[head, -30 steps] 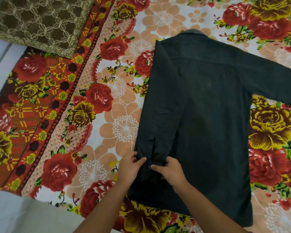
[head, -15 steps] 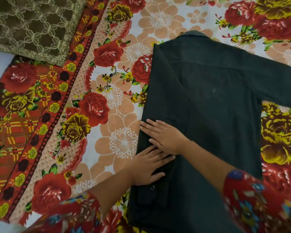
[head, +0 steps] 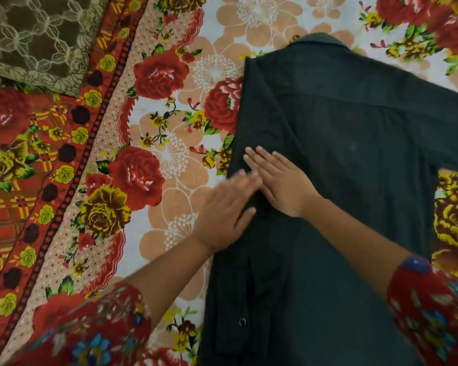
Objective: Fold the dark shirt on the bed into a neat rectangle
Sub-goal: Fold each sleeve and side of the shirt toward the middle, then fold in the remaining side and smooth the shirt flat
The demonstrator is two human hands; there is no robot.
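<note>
The dark shirt point(head: 354, 159) lies back-up on the flowered bed sheet point(head: 175, 159), collar toward the far side. Its left side and sleeve are folded in over the back, the cuff with a button lying near the lower edge. The other sleeve stretches out to the right. My left hand point(head: 226, 210) lies flat, fingers apart, on the folded left edge; it looks blurred. My right hand point(head: 280, 180) rests flat just beyond it on the folded sleeve, fingers spread toward the left. Neither hand holds any cloth.
An olive-brown patterned cushion point(head: 35, 35) lies at the far left corner. A red bordered band of the sheet point(head: 50, 186) runs diagonally along the left. Flowered red sleeves cover both forearms near the bottom edge.
Both hands have left the cuff near the hem and slid up the folded sleeve toward the collar, lying flat. The view has moved closer.
</note>
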